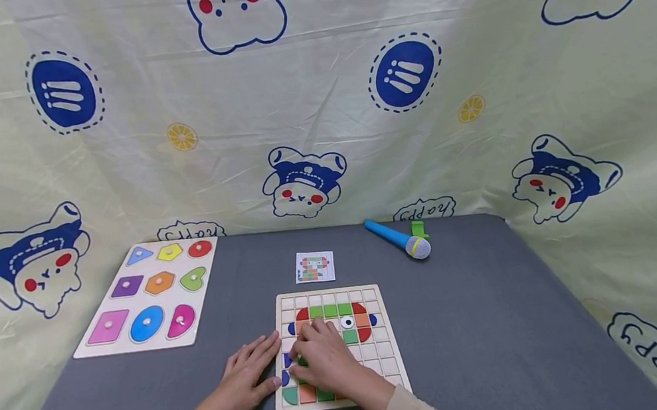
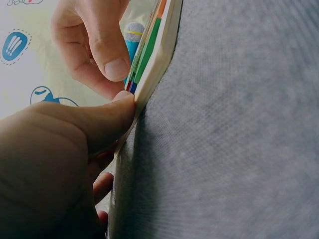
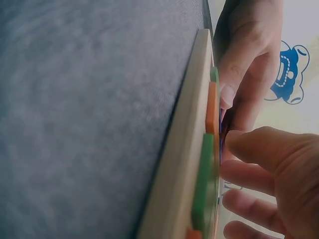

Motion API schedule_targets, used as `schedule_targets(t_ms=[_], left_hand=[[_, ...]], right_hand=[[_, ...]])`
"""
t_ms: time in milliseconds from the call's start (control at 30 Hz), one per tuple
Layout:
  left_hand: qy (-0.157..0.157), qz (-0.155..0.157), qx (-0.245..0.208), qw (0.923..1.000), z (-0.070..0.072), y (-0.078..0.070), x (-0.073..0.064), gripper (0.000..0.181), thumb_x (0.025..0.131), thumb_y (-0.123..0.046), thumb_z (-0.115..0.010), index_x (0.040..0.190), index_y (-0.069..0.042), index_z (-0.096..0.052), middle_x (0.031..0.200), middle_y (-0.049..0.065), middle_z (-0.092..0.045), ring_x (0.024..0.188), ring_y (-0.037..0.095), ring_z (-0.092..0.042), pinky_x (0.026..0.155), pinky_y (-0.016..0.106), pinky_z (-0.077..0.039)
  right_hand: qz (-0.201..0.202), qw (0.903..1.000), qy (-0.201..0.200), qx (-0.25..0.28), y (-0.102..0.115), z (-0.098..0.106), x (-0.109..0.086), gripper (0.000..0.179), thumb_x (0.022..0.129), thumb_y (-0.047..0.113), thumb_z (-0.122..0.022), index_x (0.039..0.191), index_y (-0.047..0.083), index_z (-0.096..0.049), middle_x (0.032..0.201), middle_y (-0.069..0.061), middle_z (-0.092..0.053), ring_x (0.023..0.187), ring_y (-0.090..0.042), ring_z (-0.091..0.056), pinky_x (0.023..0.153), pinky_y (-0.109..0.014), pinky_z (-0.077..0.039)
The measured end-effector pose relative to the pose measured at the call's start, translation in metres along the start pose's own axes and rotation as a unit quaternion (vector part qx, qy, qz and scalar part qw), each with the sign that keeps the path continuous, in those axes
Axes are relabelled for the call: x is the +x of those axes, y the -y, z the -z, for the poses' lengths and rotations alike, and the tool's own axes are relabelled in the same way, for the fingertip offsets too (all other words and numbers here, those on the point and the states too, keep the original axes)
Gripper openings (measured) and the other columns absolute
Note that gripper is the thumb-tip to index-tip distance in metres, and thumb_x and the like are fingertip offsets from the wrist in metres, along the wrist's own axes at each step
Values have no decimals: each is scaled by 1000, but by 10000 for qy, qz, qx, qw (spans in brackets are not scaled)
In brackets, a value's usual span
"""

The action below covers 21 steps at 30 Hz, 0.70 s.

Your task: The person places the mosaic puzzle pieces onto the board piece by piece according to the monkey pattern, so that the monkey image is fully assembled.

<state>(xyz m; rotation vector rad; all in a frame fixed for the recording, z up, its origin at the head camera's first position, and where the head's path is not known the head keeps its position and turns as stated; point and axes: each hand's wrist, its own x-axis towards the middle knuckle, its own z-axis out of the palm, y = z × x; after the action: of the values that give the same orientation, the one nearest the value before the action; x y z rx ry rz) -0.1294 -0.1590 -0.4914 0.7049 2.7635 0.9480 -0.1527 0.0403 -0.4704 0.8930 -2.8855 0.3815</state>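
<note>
A square wooden grid board (image 1: 391,359) lies on the table with coloured tiles set in its cells. My left hand (image 1: 245,381) rests beside the board's left edge, its fingers fairly straight; in the left wrist view its thumb touches the rim. Over the lower left of the board is my right hand (image 1: 326,359), fingertips down at the tiles. Blue half-round tiles (image 1: 285,377) sit just left of those fingertips. The right wrist view shows a gap between that hand's thumb and fingers, with no piece visible between them. Part of the pattern is hidden beneath the right hand.
A small pattern card (image 1: 314,267) lies behind the board. At the left is a white shape puzzle (image 1: 198,312) with knobbed pieces. A blue toy microphone (image 1: 394,237) and a green piece (image 1: 418,229) lie at the back right. Printed cloth hangs behind the table.
</note>
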Motion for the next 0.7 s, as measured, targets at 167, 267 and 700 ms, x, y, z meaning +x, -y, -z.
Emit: schedule_targets(t_ms=[167,267,700], left_hand=[[9,6,1,10000,-1,1,0,63,92,-40,-55,145,-11,-37,155,7,-31,142,37,-24,106,64,-14],[3,7,-5,10000,-1,1,0,63,92,-40,-55,145,-11,-37,154,7,-32,142,37,-25,106,65,-14],[-14,-6,128,9999,-1,1,1,64,91,-40,-56,145,-11,-37,154,6,-32,141,36,-26,105,63,-16]], right_hand=[[129,9999,-31,-4,2,-1,0,21,80,42,-72,90,24,-75,88,9,-55,84,-10,-39,76,-28,-32],[189,9998,-38,-18,2,-1,0,20,80,42,-72,90,25,-75,88,9,-56,84,-9,-39,75,-28,-32],[-165,9994,-262,158,-12,9,-9,20,81,42,-70,93,25,-73,92,8,-56,88,-10,-41,81,-31,-37]])
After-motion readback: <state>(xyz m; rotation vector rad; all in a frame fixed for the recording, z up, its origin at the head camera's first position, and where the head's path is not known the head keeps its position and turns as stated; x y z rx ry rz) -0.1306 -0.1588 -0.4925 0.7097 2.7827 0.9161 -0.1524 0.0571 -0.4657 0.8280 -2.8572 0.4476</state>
